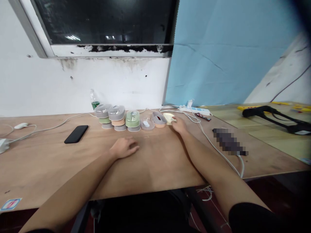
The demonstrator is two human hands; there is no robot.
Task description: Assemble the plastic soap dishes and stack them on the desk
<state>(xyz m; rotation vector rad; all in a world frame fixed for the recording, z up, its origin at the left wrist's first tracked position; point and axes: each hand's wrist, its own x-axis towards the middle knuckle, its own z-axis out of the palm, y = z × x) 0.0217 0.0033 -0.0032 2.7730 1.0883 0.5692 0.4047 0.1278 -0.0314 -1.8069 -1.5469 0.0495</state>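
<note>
My right hand (179,125) reaches to the row of small containers, its fingertips closed at the right edge of a cream-coloured oval piece (168,117). Just left of that stands a grey and peach oval container (159,119) with something dark red inside. A clear lid (147,124) with a white patch lies beside it. Further left are stacked boxes with see-through lids: a green one (132,119), a grey one (117,113) and another grey one (102,111). My left hand (123,147) rests on the tabletop in front of them, holding nothing, thumb apart from the fingers.
A black phone (76,134) lies on the wooden table (150,168) at the left. Behind the boxes stands a clear bottle (94,100). White cables run to a power strip (194,110) at the back. A blurred-out dark object (228,141) and a black frame (277,119) are on the right.
</note>
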